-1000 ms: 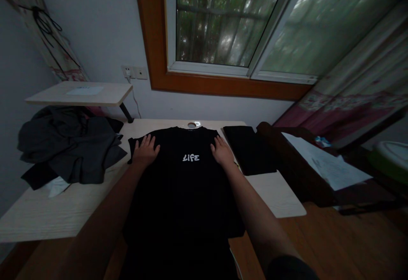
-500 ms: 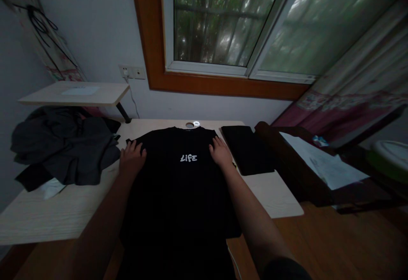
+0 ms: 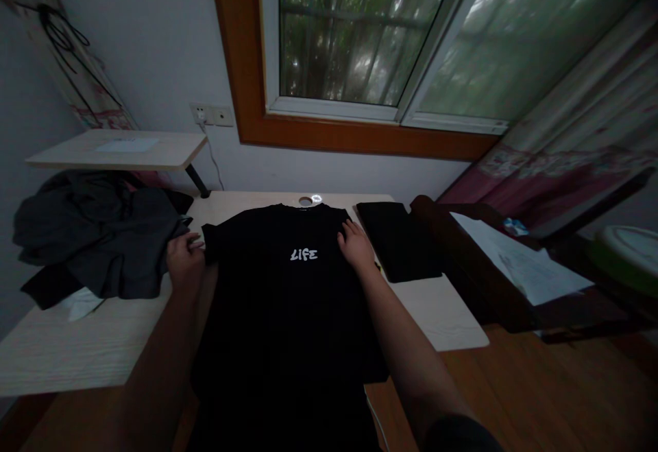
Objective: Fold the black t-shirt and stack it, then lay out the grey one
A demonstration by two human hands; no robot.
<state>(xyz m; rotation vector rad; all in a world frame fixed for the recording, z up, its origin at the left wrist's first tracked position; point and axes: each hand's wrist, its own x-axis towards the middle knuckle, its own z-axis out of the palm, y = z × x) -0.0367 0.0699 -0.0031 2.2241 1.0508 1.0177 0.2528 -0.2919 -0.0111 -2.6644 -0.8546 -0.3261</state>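
A black T-shirt [image 3: 288, 301] lies spread on the pale wooden desk, its neckline toward the wall and white lettering on its chest, upside down from where I look. My right hand [image 3: 356, 246] rests flat on the shirt's right shoulder area with the fingers stretched out. Just beyond the left sleeve, my left hand [image 3: 185, 260] is over the desk, its fingers loosely bent and apart. Its fingertips come close to the sleeve's edge; I cannot tell whether they touch. The shirt's lower end hangs toward me and merges with dark clothing.
A heap of dark grey clothes [image 3: 97, 232] sits on the left under a small raised shelf [image 3: 118, 149]. To the right lies a flat black object [image 3: 398, 243] on the desk [image 3: 442, 315]. Beside the desk, papers [image 3: 519, 260] rest on dark furniture. A window is behind.
My left hand has moved left, off the shirt's shoulder to outside the sleeve, and the left sleeve now shows spread outward. My right hand has stayed in place.
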